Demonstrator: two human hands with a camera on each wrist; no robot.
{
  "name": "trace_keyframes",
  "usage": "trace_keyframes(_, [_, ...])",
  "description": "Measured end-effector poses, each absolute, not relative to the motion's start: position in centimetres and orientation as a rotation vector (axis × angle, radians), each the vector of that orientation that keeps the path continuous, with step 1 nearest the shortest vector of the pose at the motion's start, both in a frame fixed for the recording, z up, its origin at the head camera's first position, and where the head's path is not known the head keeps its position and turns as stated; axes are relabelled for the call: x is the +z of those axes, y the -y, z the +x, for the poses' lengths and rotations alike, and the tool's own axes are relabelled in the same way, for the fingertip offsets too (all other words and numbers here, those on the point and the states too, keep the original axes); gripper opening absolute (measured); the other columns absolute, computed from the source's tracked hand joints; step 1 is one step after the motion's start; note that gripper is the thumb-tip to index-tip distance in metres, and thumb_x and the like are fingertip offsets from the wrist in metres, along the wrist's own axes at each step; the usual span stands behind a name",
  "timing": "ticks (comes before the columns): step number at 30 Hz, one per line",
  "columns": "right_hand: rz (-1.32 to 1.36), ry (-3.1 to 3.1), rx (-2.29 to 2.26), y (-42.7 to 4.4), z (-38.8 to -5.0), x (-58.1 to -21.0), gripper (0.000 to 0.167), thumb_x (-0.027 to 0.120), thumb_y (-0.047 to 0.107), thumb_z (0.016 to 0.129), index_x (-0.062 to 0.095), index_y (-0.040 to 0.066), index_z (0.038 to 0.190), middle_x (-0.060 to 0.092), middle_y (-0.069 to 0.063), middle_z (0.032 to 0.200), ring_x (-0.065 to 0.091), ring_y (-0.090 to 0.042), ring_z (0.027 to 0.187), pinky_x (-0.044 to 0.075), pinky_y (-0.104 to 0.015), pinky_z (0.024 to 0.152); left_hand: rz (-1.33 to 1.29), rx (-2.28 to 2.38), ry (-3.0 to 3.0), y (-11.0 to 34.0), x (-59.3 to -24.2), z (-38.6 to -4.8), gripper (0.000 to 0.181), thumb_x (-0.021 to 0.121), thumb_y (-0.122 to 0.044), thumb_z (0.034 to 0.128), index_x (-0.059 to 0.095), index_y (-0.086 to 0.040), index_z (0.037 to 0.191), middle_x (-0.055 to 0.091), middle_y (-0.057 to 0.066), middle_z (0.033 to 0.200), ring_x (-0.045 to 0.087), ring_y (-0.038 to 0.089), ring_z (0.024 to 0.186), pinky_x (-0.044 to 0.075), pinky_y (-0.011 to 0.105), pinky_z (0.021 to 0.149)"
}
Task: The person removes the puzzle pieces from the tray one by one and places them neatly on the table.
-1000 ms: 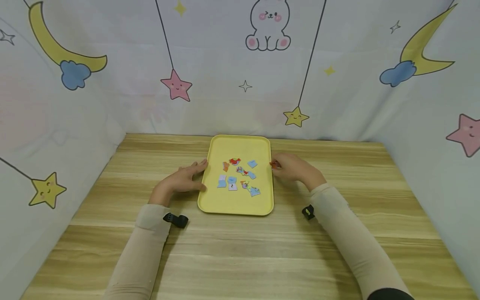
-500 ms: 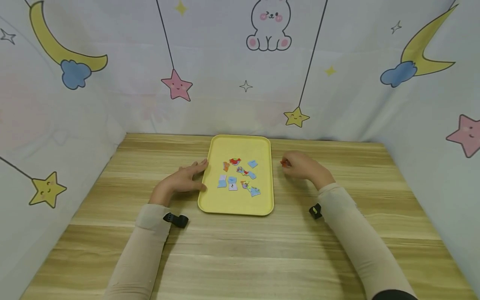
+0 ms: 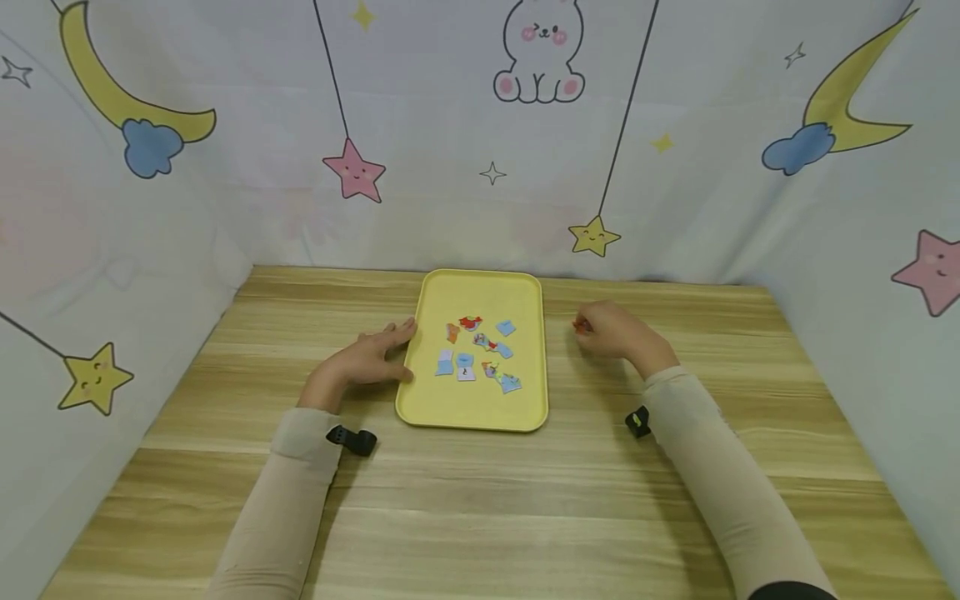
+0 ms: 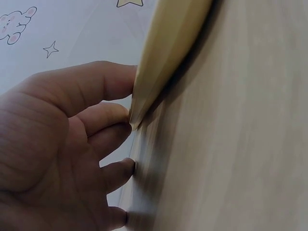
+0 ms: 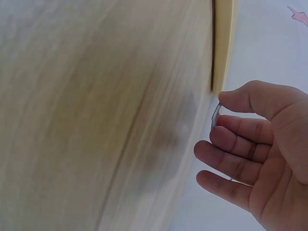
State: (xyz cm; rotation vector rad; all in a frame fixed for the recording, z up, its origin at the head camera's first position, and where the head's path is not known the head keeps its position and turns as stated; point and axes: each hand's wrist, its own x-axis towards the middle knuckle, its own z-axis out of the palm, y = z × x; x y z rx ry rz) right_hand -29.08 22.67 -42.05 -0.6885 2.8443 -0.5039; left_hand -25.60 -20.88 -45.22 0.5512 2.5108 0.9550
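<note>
The yellow tray [image 3: 480,418] lies on the table with several small printed pieces on it, among them a red piece [image 3: 470,322], an orange piece [image 3: 452,333] and a light blue piece [image 3: 506,327]. My left hand [image 3: 363,358] rests against the tray's left edge, fingers and thumb spread; the left wrist view shows its fingertips touching the tray's side [image 4: 166,53]. Right of the tray, my right hand [image 3: 618,333] pinches a small red-orange piece [image 3: 580,326] between thumb and fingers. Edge-on in the right wrist view, that thin piece [image 5: 215,115] sits in the right hand [image 5: 260,139].
A wood-grain table [image 3: 480,508] extends around the tray on all sides. White cloth [image 3: 420,100] printed with stars, moons and a bear hangs behind and at both sides. A dark strap device [image 3: 352,440] is on the left wrist, another [image 3: 638,422] on the right.
My right hand has moved right, away from the tray's right edge, with the red-orange piece still pinched. The left hand and the tray have stayed put.
</note>
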Motion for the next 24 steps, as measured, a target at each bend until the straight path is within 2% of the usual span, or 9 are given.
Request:
trace_keyframes(4, [-0.683,-2.835,-0.529,-23.1,-29.2,-42.2,0.015,0.062,0.007,0.099,0.07,-0.005,0.103,0.069,-0.015,0.097,0.06,-0.027,0.086,0.054,-0.049,0.084,0.561,0.964,-2.507,21.0,-45.4,-25.7,0.092,0.076,-0.022,0.0931,0.024,-0.001,0.166,0.016,0.015,0.175,0.002,0.043,0.161,-0.014,0.069,0.122])
trace_keyframes(9, [-0.675,-2.822,-0.54,-23.7,-29.3,-42.0,0.014,0.059,0.006,0.098,0.067,-0.004,0.096,0.061,-0.011,0.085,0.054,-0.026,0.08,0.049,-0.046,0.076,0.57,0.968,-2.506,21.0,-45.4,-25.7,0.093,0.076,-0.023,0.093,0.024,0.0,0.166,0.015,0.016,0.174,0.001,0.044,0.161,-0.014,0.07,0.121])
trace_keyframes(16, [-0.666,-2.851,-0.493,-24.4,-29.4,-42.2,0.02,0.061,0.008,0.099,0.071,-0.008,0.107,0.069,-0.015,0.097,0.061,-0.027,0.087,0.055,-0.05,0.086,0.564,0.974,-2.502,21.0,-45.3,-25.7,0.092,0.075,-0.023,0.0936,0.023,-0.001,0.166,0.015,0.016,0.175,0.0,0.043,0.161,-0.015,0.069,0.122])
trace_keyframes(24, [-0.62,-2.847,-0.492,-24.9,-29.4,-42.8,0.013,0.062,0.008,0.098,0.069,-0.003,0.096,0.065,-0.011,0.089,0.056,-0.024,0.08,0.051,-0.045,0.078,0.559,0.985,-2.497,20.9,-45.4,-25.6,0.093,0.077,-0.022,0.0926,0.023,0.0,0.166,0.015,0.015,0.175,0.0,0.044,0.161,-0.015,0.068,0.122])
